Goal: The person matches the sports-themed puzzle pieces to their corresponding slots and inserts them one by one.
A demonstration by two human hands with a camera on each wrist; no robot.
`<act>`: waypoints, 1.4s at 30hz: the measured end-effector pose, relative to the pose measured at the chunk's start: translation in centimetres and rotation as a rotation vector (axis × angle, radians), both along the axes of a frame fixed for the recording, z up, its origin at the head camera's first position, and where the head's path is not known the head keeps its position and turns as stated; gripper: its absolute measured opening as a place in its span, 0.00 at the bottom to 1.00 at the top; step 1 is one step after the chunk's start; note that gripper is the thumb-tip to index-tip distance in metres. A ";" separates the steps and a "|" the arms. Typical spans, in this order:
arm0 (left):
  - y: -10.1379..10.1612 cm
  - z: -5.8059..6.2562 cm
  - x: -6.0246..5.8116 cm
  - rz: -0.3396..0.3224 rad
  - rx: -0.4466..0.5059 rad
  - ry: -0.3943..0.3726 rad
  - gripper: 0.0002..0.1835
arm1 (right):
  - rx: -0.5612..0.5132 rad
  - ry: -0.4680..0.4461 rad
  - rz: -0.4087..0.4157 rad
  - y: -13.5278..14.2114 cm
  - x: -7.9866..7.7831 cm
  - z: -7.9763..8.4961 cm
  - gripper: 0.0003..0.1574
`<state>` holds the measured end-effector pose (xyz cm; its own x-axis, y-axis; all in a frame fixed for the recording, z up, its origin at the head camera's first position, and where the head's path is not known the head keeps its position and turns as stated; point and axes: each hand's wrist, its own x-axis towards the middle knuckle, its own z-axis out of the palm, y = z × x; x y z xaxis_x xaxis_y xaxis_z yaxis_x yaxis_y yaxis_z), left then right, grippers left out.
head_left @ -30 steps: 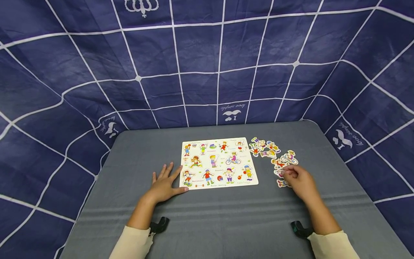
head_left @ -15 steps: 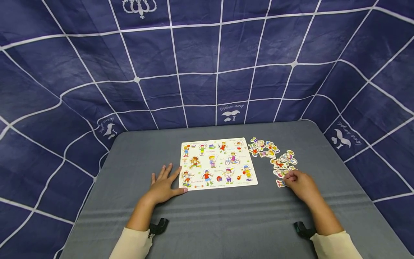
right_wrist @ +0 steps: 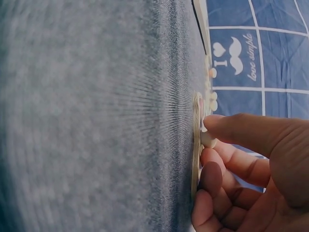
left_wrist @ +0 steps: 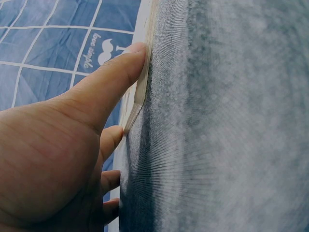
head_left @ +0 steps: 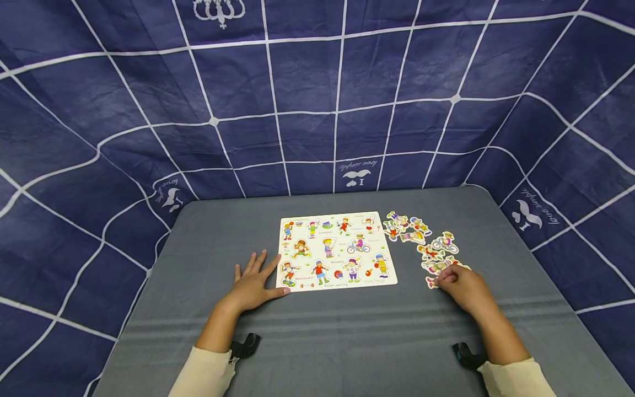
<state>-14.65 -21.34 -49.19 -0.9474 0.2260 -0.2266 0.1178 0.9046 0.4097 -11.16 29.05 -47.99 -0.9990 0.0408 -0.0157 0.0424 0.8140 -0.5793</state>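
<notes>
My left hand [head_left: 250, 288] lies spread at the left side of a white wooden picture puzzle board [head_left: 389, 279]. In the left wrist view, its thumb rests on the board's near edge and one fingertip touches the corner. Right of the board, my right hand [head_left: 466, 286] is over the nearest loose puzzle piece [head_left: 430, 283]. The right wrist view shows thumb and fingers pinching a small pale knob [right_wrist: 208, 140] on this piece, whose thin edge lies on the cloth. My hand hides most of its picture.
Several other loose pieces [head_left: 412, 236] lie in a cluster beside the board's right edge, some touching or overlapping. A bicycle piece [head_left: 445, 242] is among them. Grey cloth [head_left: 337, 342] covers the table. Blue checked curtain [head_left: 307, 132] stands behind and at both sides.
My right hand has shifted slightly nearer to me, from beside the middle pieces to the nearest piece, and its fingers have closed there. The left hand and board keep their place.
</notes>
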 end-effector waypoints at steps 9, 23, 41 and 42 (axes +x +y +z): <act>0.0 0.0 -0.1 0.009 -0.009 -0.011 0.54 | -0.002 -0.012 -0.019 -0.1 0.1 0.1 0.08; 0.0 0.1 -0.2 0.008 -0.014 -0.016 0.54 | -0.023 0.132 -0.048 -0.2 0.1 -0.1 0.05; 0.1 0.3 0.0 0.008 -0.013 -0.004 0.54 | -0.057 0.363 -0.102 -1.2 -0.5 0.1 0.08; 0.1 0.3 0.0 0.007 -0.014 -0.004 0.54 | -0.061 0.360 -0.103 -1.3 -0.5 0.1 0.08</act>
